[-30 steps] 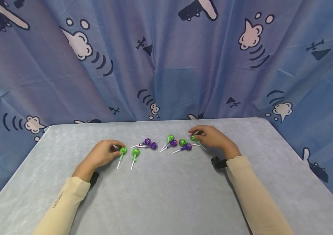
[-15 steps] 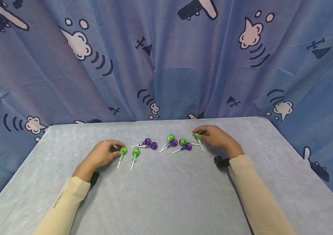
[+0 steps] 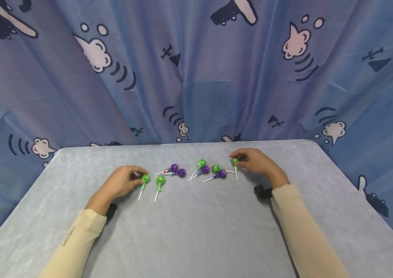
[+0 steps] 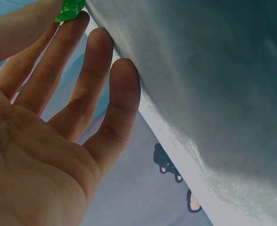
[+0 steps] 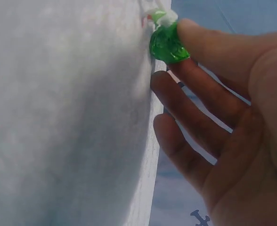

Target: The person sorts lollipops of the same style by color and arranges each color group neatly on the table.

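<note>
At the left of the group, my left hand (image 3: 118, 184) pinches the wrapped head of a green lollipop (image 3: 145, 178) between thumb and fingers; its white stick points toward me. In the left wrist view only a bit of that green wrapper (image 4: 71, 9) shows, at the top. My right hand (image 3: 257, 164) holds another green lollipop (image 3: 235, 162) by its head, stick pointing toward me. The right wrist view has this green head (image 5: 169, 44) at the thumb tip, the other fingers spread loosely. Just right of the left hand's lollipop lies a further green lollipop (image 3: 160, 180).
Between the hands lie two purple lollipops (image 3: 181, 172) side by side. Right of them, a green lollipop (image 3: 201, 163) overlaps a purple one (image 3: 205, 169), and a green lollipop (image 3: 215, 168) touches another purple one (image 3: 222, 174). The grey-white table (image 3: 189, 231) ends at a patterned blue curtain (image 3: 203, 96).
My right hand has moved slightly right with its green lollipop, whose stick has swung from slanting right to pointing toward me. My left hand has stayed in place.
</note>
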Tool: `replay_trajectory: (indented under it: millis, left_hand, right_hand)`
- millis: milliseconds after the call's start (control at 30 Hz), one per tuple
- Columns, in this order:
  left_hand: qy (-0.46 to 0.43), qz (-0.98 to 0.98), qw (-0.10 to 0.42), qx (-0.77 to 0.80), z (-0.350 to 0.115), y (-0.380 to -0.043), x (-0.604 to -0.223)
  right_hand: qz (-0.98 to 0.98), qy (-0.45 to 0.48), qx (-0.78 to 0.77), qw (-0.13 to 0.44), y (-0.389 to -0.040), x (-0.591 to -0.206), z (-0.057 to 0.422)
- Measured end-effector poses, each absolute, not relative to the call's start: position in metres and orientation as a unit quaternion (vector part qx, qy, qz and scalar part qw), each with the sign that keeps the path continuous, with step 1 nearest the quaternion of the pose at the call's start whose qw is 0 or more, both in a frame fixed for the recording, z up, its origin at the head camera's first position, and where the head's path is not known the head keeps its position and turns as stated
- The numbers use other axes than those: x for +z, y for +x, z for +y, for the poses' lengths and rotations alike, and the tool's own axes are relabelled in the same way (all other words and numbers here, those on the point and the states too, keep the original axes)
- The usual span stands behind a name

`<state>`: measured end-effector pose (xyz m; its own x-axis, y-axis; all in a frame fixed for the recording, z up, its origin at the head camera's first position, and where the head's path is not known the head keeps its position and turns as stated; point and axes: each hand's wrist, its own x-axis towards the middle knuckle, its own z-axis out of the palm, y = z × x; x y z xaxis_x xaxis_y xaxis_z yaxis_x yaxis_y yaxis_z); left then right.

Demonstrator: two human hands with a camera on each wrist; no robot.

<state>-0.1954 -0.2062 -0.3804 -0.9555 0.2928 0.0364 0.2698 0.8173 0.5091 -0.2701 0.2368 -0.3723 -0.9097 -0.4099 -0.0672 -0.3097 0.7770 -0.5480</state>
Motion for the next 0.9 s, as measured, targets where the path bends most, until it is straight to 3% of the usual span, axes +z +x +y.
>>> replay_trajectory:
  millis: [600, 900]
  left_hand:
    - [0.153, 0.952, 0.024, 0.264, -0.2064, -0.1960, -0.3780]
    - [0.153, 0.953, 0.020, 0.262, -0.2069, -0.1963, -0.3785]
  right_hand:
    - [0.944, -0.169, -0.256, 0.124, -0.2685, -0.3695, 0.2390]
    - [0.936, -0.197, -0.269, 0.110, -0.2678, -0.3705, 0.2410]
